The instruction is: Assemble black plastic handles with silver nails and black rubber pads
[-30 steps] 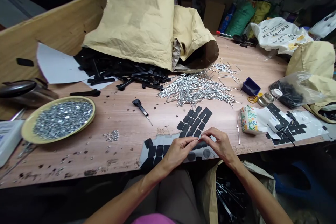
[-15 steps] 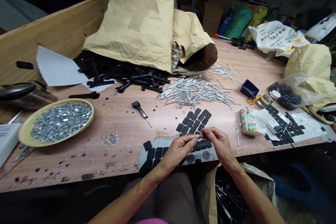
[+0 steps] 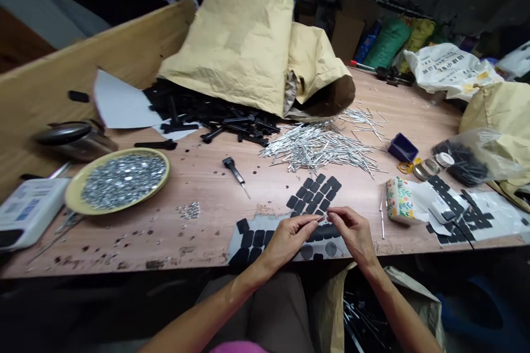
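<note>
My left hand (image 3: 290,240) is closed in a pinch above the front of the bench, fingertips pointing right. My right hand (image 3: 354,231) is also pinched, its fingertips almost meeting the left ones. Something small and thin shows at the fingertips, too small to name. Just beyond the hands lie rows of black rounded pads (image 3: 318,197). More black pads (image 3: 259,238) sit on a grey sheet (image 3: 236,245) under and beside my left hand. A black plastic piece with a metal rod in its end (image 3: 234,170) lies farther off, to the left.
A heap of metal rods (image 3: 323,146) lies mid-bench before large paper sacks (image 3: 240,33). Left stand a bowl of small metal parts (image 3: 74,198) and a scale (image 3: 31,212). Right are a floral box (image 3: 399,198) and a blue tray (image 3: 403,148). An open sack (image 3: 331,309) stands below the edge.
The view has swung left, so the bench things appear farther right. My two hands stay close together, with the right fingertips now slightly apart from the left.
</note>
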Demonstrator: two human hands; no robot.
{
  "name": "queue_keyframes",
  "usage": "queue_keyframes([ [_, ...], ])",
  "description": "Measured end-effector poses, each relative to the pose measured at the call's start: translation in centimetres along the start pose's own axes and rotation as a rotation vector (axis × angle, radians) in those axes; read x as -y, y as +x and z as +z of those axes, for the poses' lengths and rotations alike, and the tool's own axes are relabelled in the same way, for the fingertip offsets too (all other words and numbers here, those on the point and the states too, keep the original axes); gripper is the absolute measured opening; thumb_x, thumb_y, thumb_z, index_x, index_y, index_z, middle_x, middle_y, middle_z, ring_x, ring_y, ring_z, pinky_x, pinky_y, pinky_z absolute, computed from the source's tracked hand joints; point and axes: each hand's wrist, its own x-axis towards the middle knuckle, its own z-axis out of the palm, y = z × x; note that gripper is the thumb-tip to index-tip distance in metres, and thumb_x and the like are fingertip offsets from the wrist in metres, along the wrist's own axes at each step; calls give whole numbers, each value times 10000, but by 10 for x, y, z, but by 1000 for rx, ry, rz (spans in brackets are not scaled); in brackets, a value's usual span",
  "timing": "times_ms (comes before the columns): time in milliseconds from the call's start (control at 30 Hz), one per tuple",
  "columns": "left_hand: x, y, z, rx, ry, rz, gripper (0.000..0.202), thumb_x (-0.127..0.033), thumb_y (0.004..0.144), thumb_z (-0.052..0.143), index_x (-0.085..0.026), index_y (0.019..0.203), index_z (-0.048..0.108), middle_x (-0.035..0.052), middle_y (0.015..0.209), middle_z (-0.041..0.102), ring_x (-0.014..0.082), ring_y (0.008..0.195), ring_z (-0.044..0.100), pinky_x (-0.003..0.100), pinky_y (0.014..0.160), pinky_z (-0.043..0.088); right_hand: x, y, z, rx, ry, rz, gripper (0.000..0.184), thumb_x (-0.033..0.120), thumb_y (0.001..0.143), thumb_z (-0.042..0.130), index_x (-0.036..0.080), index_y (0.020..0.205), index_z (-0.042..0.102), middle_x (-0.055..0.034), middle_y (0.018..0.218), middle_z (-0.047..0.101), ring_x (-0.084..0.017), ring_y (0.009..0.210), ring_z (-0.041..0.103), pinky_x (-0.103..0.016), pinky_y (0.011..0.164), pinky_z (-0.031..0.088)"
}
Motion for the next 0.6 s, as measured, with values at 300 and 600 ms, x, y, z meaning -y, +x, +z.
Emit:
queue_keyframes([
  [300, 32, -38, -46, -342, -316, -148, 599, -583, 709, 561, -69, 994, 678, -104, 444, 246, 47, 401, 209, 196, 388, 146, -25, 27, 63, 83, -248, -250, 166, 345, 805, 543, 202, 836, 622, -59, 744, 674, -202, 645, 635, -312, 603, 508],
  [600, 42, -90, -132, -779, -472, -203, 731, -622, 613, 627, -76, 1099, 620, -121, 460, 271, 20, 380, 137, 183, 372, 59, -10, 36, 215, 431, -556, -665, 248, 206, 892, 392, 206, 821, 629, -69, 793, 610, -184, 702, 569, -276, 612, 448],
])
